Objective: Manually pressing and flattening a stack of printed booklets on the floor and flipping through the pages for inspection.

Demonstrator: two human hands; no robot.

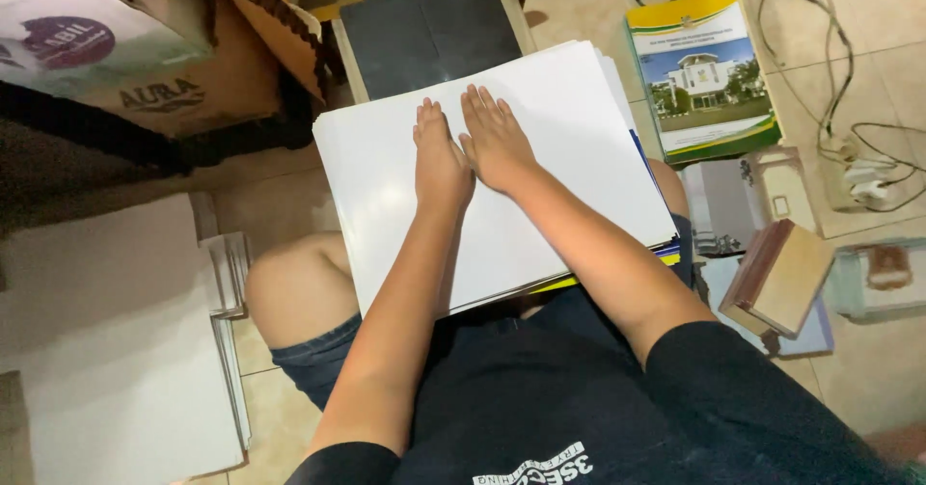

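A stack of large white sheets [559, 138] rests on my lap, with coloured sheet edges showing at its lower right. My left hand [439, 157] lies flat, palm down, on the top sheet near its middle. My right hand [494, 136] lies flat beside it, fingers together and pointing away from me; the two hands touch side by side. Neither hand grips anything. My knees stick out from under the stack on the left and right.
A dark flat board [429, 27] lies beyond the stack. Cardboard boxes [164, 51] stand at upper left. More white sheets [116, 350] lie on the floor at left. At right are a book with a building picture [702, 75], a brown box [779, 278], cables and a power strip [858, 181].
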